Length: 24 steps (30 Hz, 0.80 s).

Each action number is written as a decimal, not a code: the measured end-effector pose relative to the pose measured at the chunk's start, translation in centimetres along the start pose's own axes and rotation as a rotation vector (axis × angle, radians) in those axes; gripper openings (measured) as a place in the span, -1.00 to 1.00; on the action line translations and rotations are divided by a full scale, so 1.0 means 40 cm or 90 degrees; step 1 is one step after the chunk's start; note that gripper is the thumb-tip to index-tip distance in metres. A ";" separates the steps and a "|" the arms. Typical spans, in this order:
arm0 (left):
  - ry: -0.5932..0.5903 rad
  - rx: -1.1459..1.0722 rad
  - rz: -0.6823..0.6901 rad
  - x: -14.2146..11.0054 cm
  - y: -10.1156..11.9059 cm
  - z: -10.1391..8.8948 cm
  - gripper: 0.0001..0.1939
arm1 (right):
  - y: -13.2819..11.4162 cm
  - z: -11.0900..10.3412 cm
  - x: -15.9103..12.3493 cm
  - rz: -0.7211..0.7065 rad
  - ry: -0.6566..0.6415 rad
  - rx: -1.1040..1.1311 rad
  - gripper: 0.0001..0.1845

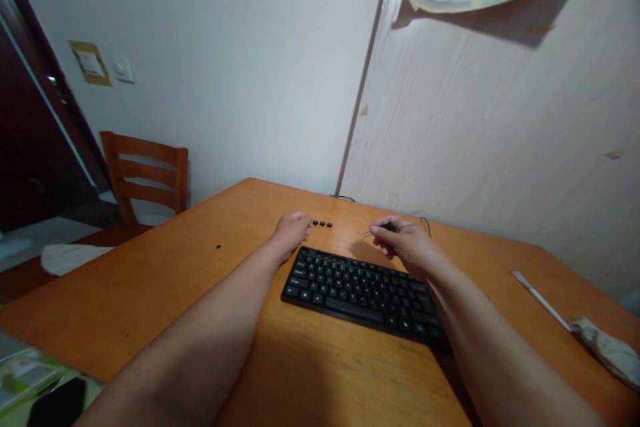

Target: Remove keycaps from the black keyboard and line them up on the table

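A black keyboard (363, 293) lies on the orange wooden table (175, 293) in front of me. My left hand (291, 230) rests on the table past the keyboard's far left corner, fingers curled under, right beside three small black keycaps (323, 223) lined up in a row. My right hand (407, 243) hovers above the keyboard's far edge, its fingers pinched on a small black keycap (390, 227) and what looks like a thin wire tool. Another tiny black piece (219, 247) lies alone on the table to the left.
A wooden chair (145, 177) stands at the table's far left corner. A white stick (540, 297) and crumpled cloth (607, 350) lie at the right edge. A dark phone (57, 403) sits bottom left. The wall is close behind the table.
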<state>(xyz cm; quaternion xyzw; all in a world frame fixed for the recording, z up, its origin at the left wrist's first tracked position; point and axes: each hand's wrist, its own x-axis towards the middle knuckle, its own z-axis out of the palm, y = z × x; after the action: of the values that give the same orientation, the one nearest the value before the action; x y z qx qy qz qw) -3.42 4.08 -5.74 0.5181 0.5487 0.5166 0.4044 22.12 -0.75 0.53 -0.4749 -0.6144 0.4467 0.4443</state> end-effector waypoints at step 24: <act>-0.175 0.243 0.195 -0.024 0.009 0.053 -0.68 | 0.032 0.060 -0.003 0.011 0.009 -0.270 -0.77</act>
<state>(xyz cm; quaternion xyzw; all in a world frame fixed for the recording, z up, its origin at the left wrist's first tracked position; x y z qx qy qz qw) -1.16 3.43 -5.75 0.7270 0.4913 0.3839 0.2876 20.05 -0.97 -1.24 -0.5662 -0.6872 0.3081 0.3350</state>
